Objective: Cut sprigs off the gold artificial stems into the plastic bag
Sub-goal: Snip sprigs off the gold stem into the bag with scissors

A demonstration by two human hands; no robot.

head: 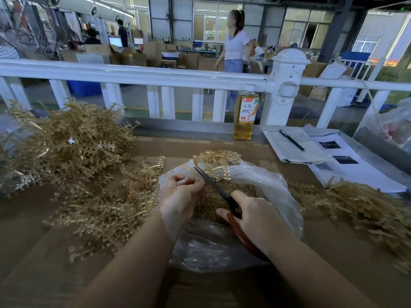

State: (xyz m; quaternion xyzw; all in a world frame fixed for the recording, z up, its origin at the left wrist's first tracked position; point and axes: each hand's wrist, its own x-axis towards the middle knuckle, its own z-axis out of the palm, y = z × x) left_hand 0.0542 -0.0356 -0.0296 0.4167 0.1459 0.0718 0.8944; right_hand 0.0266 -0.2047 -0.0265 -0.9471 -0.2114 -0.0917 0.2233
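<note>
A clear plastic bag lies open on the table in front of me, with cut gold sprigs inside. My left hand pinches a gold stem over the bag's mouth, its branches sticking up behind the fingers. My right hand grips red-handled scissors; their dark blades point up and left, right beside my left fingers. A big heap of gold stems covers the table at the left.
Another pile of gold stems lies at the right. A bottle of amber drink stands by the white railing. A notebook with a pen and printed sheets lie at the back right. A person walks beyond the railing.
</note>
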